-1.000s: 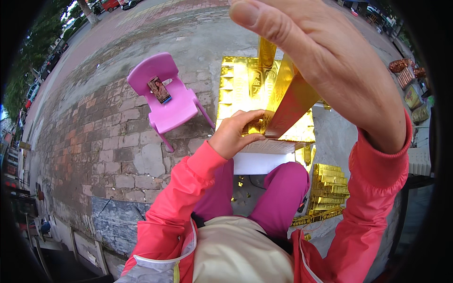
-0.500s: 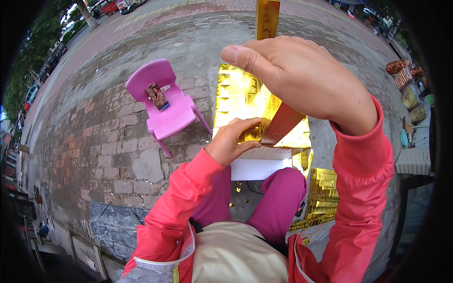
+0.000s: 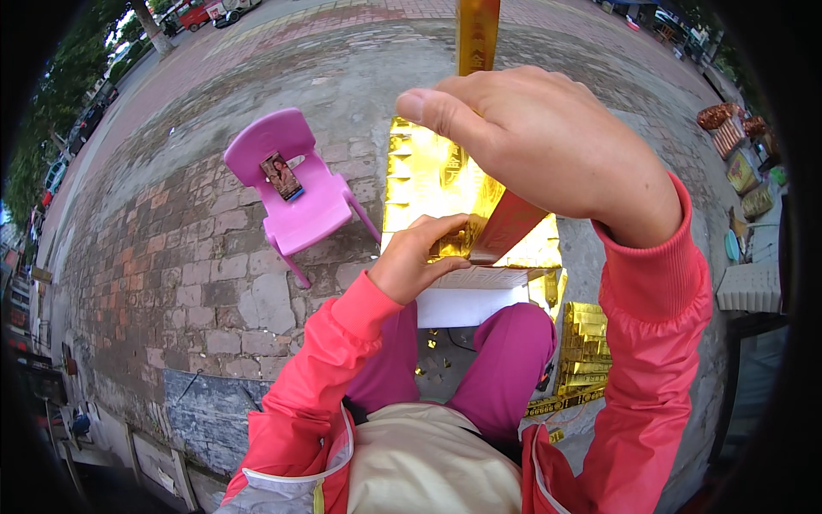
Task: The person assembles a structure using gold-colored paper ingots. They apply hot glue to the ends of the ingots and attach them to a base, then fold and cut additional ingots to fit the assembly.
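My left hand (image 3: 419, 261) pinches the lower near corner of a tall gold-and-red cardboard piece (image 3: 511, 224), thumb and fingers closed on it. This piece rises from a shiny gold, ridged surface (image 3: 419, 176) in front of my knees. My right hand (image 3: 548, 146) is raised over its upper part, back of the hand up and thumb stretched left. The other right fingers are hidden, so their grip does not show. Beyond that hand a gold strip (image 3: 477, 38) sticks up; whether it belongs to the same piece is hidden.
A pink plastic chair (image 3: 306, 214) stands to the left, with a phone (image 3: 282, 176) on it. More folded gold pieces (image 3: 585, 351) lie low beside my right knee. A white panel (image 3: 458, 308) is just before my knees. Bags and goods (image 3: 743, 176) line the far right.
Both hands keep almost the same pose on the cardboard piece. The whole view has shifted slightly, and the gold strip beyond my right hand shows a little more.
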### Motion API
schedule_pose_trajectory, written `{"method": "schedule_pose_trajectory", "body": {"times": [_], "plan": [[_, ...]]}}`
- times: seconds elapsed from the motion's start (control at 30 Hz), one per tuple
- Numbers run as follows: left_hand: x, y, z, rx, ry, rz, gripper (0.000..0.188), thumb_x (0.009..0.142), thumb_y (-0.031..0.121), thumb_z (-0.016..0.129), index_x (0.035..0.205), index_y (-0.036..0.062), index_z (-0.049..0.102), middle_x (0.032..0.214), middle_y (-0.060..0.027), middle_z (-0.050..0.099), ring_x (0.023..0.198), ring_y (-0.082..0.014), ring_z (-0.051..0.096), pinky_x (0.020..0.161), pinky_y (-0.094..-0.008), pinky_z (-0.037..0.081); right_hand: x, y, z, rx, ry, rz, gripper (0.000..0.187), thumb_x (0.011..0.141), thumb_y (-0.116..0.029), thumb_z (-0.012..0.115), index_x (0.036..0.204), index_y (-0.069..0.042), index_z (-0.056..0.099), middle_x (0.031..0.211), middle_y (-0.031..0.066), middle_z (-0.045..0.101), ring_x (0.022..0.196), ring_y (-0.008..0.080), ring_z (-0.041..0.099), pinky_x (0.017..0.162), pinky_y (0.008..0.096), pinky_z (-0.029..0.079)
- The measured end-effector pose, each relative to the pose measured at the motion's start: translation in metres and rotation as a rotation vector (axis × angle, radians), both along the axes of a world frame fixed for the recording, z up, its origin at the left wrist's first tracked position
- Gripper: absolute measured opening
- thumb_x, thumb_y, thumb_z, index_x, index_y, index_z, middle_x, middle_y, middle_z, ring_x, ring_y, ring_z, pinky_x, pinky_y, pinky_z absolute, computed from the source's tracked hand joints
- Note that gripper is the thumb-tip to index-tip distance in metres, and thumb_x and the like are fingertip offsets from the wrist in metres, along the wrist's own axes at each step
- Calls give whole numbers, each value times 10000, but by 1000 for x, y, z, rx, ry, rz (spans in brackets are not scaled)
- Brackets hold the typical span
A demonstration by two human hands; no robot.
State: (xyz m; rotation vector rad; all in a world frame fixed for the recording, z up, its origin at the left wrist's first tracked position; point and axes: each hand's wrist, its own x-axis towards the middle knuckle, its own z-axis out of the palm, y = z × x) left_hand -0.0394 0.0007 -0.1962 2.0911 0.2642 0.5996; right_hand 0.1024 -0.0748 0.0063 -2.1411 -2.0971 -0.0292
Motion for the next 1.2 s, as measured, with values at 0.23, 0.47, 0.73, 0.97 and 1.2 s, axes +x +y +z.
{"method": "schedule_pose_trajectory", "body": {"times": [0.23,0.47,0.73,0.97,1.2], "plan": [[-1,0,-1,7,28,3,529,793,80,801,1276,39,591,988,-82,583,801,-162,562,717,-291,478,-1,2,2,-3,24,-13,433,1018,-386,413,1095,-50,676,930,209,665,916,415,606,791,470,475],[0,0,-1,-28,15,1,471,794,64,798,1221,21,604,1016,-73,592,859,-157,584,755,-284,491,-5,0,3,-18,117,-94,456,1001,-423,419,1065,-62,689,891,221,656,879,419,605,781,486,464],[0,1,-1,-41,42,1,460,801,63,792,1220,22,607,988,-65,595,846,-146,581,754,-278,486,-4,-2,-1,102,85,7,496,997,-420,388,923,-40,699,850,214,681,834,421,648,783,499,503],[0,2,-2,-84,47,-12,460,803,24,781,1227,8,604,1038,-74,605,913,-157,596,810,-291,492,-5,-4,2,60,78,23,481,992,-443,382,1097,-92,693,871,216,662,880,421,618,801,500,471],[1,4,-6,-42,20,-21,588,775,107,802,1321,112,582,1058,-161,631,953,-315,646,856,-367,511,-7,-5,5,60,77,17,496,983,-457,399,1023,-67,702,840,220,663,850,431,624,790,505,477]]}}
